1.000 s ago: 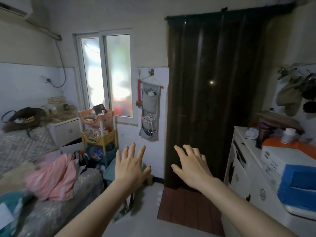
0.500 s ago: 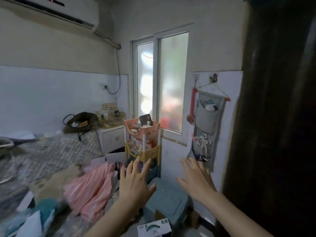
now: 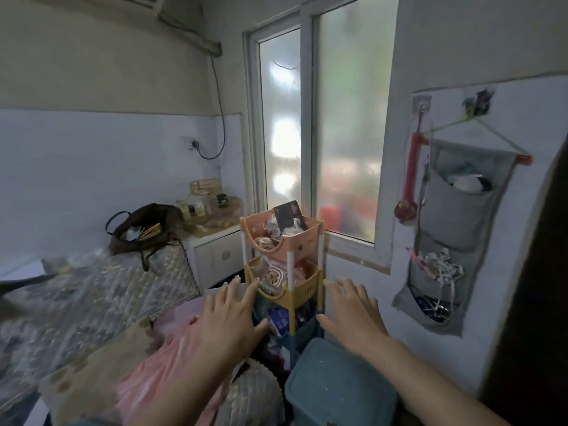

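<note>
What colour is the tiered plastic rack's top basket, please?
Salmon pink: the plastic top basket shows best in the head view.

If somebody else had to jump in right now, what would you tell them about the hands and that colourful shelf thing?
Left hand: open, fingers spread, holding nothing, just left of the rack, by its yellow tier.
Right hand: open, holding nothing, just right of it.
The rack stands upright by the window, tiers full; a teal bin stands in front.
Done: a hand at each side.
Left: probably grip the rack or something in it; whether a finger touches it cannot be told.
</note>
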Tool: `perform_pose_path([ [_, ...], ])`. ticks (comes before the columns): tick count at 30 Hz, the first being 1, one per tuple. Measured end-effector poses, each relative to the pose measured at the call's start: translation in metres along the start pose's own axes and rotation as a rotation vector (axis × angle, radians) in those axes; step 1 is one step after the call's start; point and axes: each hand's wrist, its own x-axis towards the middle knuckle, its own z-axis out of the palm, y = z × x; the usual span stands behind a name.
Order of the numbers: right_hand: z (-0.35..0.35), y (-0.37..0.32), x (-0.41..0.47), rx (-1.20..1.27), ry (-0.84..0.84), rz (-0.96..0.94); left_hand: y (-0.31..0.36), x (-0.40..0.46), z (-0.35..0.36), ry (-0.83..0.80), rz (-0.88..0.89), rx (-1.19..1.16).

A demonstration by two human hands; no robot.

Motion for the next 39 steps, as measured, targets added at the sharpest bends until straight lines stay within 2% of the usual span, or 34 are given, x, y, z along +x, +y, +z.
perform_pose_path([
  [10, 0.063, 0.004, 0.174, 0.021, 0.02, 0.124, -0.047, 0.173, 0.066, -0.059, 0.091, -0.077],
  [22, 0.149, 0.041, 0.424, 0.056, 0.028, 0.183, -0.093, 0.414, 0.146, -0.015, 0.136, -0.081],
  [27, 0.182, 0.065, 0.486, 0.037, -0.006, 0.225, -0.085, 0.495, 0.196, -0.101, 0.157, -0.131],
  [33, 0.223, 0.098, 0.543, -0.004, -0.025, 0.325, -0.057, 0.587, 0.261, -0.223, 0.268, -0.242],
  [39, 0.258, 0.119, 0.595, -0.04, -0.065, 0.373, -0.047, 0.647, 0.327, -0.361, 0.327, -0.326],
])
